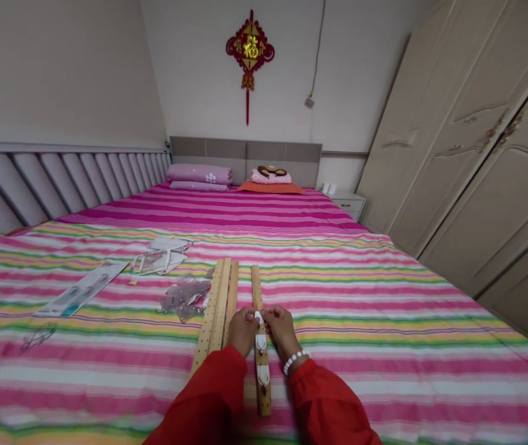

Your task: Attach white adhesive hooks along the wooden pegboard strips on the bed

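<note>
A narrow wooden strip (264,405) lies lengthwise on the striped bedspread in front of me. Two white hooks, a nearer hook (263,374) and a farther hook (261,343), sit on its top face, with small metal parts at their lower ends. Beyond them is a third white hook (258,317), partly covered by my fingers. My left hand (242,330) pinches it from the left. From the other side, my right hand (282,329), with a white bead bracelet at the wrist, closes its fingertips on the same hook. Whether the hook touches the strip is hard to see.
Left of the strip lie more wooden strips with holes (209,315). Beside these are crumpled clear plastic bags (185,296), several paper packets (164,254), a long flat package (83,288) and a thin wire-like item (38,335). A bed rail (60,148) runs along the left.
</note>
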The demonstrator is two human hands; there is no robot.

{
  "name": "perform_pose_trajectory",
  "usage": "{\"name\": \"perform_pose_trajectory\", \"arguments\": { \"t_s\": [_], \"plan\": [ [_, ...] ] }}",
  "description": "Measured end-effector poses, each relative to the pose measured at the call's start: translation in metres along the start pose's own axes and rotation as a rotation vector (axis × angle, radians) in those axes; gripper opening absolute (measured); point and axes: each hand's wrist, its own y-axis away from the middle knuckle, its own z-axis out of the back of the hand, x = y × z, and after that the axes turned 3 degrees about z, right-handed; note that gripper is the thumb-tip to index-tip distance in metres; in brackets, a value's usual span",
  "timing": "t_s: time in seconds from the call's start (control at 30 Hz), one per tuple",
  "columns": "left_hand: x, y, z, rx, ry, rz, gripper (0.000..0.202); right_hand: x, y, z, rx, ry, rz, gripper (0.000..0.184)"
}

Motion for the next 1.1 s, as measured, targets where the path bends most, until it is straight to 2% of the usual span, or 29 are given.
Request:
{"name": "perform_pose_trajectory", "arguments": {
  "t_s": [0.2,0.33,0.53,0.73,0.97,1.1],
  "plan": [
    [0.002,0.000,-0.001,-0.014,-0.022,-0.023,0.020,-0.006,-0.003,0.001,-0.003,-0.015,-0.013,0.020],
    [0.000,0.000,-0.001,-0.030,-0.058,-0.016,0.017,-0.008,-0.005,0.000,-0.013,-0.023,-0.015,0.021],
    [-0.007,0.001,0.000,-0.010,-0.157,0.019,0.016,-0.008,-0.005,0.001,-0.016,0.003,-0.037,0.024],
    [-0.004,0.001,-0.002,0.009,-0.172,0.038,0.017,-0.009,-0.005,0.004,0.003,0.030,-0.044,0.028],
    [-0.001,0.005,-0.003,-0.028,-0.365,-0.169,0.028,-0.014,-0.011,0.003,-0.007,0.092,-0.056,0.025],
    [0.002,0.003,-0.004,0.000,-0.426,-0.214,0.028,-0.019,-0.016,0.004,-0.016,0.112,-0.065,0.023]
  ]
}}
